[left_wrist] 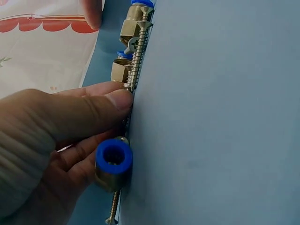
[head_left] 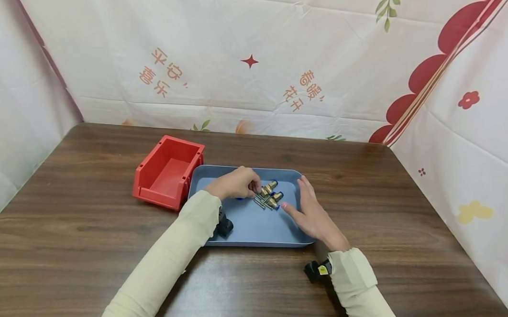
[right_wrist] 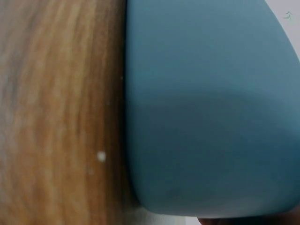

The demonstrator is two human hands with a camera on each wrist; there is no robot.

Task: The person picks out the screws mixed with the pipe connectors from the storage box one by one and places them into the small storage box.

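My left hand [head_left: 238, 182] reaches over the grey-blue tray [head_left: 250, 232] from its left side, fingers curled toward a small heap. In the left wrist view the thumb and index fingertips come right up to a metal screw [left_wrist: 136, 61]; I cannot tell if they pinch it. Below the thumb lies a brass fitting with a blue collar [left_wrist: 114, 158]. Several more brass fittings [head_left: 274, 204] and screws [head_left: 260, 203] lie heaped together. At the tray's right rim is my right hand [head_left: 313, 214], fingers straight and thumb extended over the tray, near the heap.
A red bin [head_left: 171, 175] stands against the tray's left side. Both rest on a brown wooden table [head_left: 247, 282]. Printed white cloth [head_left: 226, 37] hangs behind the table and along its sides. A black camera [head_left: 314, 271] is strapped at the right wrist.
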